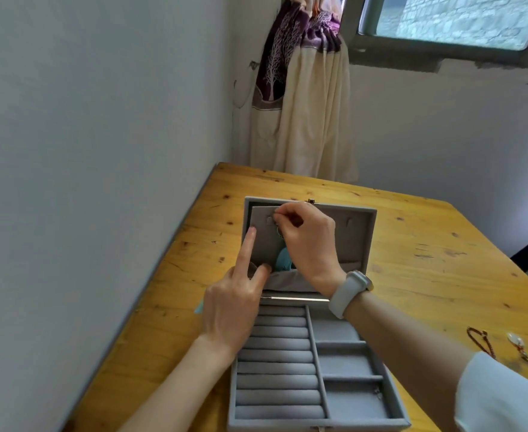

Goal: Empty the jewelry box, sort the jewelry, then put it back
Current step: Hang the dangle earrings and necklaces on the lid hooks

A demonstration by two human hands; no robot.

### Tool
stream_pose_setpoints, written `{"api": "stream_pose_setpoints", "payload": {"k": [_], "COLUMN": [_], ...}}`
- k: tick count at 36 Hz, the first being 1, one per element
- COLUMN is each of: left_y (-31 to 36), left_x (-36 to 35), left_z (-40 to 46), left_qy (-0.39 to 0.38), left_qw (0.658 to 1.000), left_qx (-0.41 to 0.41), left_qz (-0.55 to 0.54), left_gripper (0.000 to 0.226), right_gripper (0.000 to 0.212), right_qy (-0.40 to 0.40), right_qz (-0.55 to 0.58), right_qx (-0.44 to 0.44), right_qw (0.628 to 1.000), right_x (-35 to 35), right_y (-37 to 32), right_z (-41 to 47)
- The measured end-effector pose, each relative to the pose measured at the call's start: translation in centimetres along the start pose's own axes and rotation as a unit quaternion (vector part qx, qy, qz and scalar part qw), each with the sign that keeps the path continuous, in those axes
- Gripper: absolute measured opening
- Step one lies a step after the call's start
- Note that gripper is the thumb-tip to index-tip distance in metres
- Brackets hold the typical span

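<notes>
Two hands at jewelry box (315,363) lid: right hand (306,241) pinches small necklace clasp, left hand (234,310) braces panel, index straight. Chain looks light, tangly; grip clasp.

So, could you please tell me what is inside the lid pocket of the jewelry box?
A turquoise item pokes out of the lid pocket; the rest is hidden by fabric and the right hand.
</notes>
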State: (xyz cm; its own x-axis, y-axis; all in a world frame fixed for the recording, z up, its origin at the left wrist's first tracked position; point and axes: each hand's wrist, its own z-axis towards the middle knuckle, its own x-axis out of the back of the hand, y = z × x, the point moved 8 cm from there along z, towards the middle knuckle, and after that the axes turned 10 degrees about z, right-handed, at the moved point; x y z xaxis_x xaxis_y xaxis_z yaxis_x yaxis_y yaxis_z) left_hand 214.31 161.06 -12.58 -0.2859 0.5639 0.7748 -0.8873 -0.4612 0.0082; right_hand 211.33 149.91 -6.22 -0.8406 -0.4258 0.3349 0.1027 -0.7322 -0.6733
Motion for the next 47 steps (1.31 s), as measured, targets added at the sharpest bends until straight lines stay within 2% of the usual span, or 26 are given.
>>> {"api": "stream_pose_setpoints", "payload": {"k": [12,16,22,30,34,39,41,45,47], "left_y": [-0.1,-0.1,-0.2,-0.3,-0.4,-0.4,-0.5,-0.8,-1.2], "left_x": [-0.2,-0.3,-0.5,-1.0,-0.8,-0.7,-0.5,-0.3,0.1], "left_z": [-0.3,-0.4,-0.5,-0.8,-0.8,-0.8,-0.8,-0.8,-0.7], "left_qy": [0.011,0.011,0.009,0.005,0.005,0.003,0.002,0.002,0.010], "left_qw": [1.000,1.000,1.000,1.000,1.000,0.999,0.999,0.998,0.996], "left_qx": [0.003,0.001,0.002,0.006,0.008,0.009,0.012,0.020,0.035], "left_qz": [-0.009,-0.013,-0.020,-0.026,-0.028,-0.037,-0.044,-0.065,-0.086], "left_gripper": [0.012,0.010,0.011,0.017,0.016,0.016,0.016,0.021,0.025], "right_gripper": [0.011,0.022,0.039,0.026,0.019,0.028,0.032,0.039,0.042], "right_qy": [0.027,0.032,-0.032,-0.051,-0.097,-0.122,-0.155,-0.235,-0.227], "right_qz": [-0.029,-0.031,-0.028,-0.030,-0.047,-0.119,-0.130,-0.130,-0.095], "right_qx": [0.033,0.034,0.036,0.005,0.039,0.083,0.086,0.075,0.058], "right_qw": [0.999,0.998,0.998,0.998,0.993,0.982,0.976,0.960,0.967], "right_x": [-1.0,-0.9,-1.1,-0.4,-1.0,-0.8,-0.9,-1.3,-0.8], "right_y": [0.5,1.3,2.3,3.0,2.5,2.2,2.5,3.0,3.0], "right_z": [-1.6,-2.5,-4.2,-5.0,-5.6,-5.9,-6.0,-6.8,-6.9]}}
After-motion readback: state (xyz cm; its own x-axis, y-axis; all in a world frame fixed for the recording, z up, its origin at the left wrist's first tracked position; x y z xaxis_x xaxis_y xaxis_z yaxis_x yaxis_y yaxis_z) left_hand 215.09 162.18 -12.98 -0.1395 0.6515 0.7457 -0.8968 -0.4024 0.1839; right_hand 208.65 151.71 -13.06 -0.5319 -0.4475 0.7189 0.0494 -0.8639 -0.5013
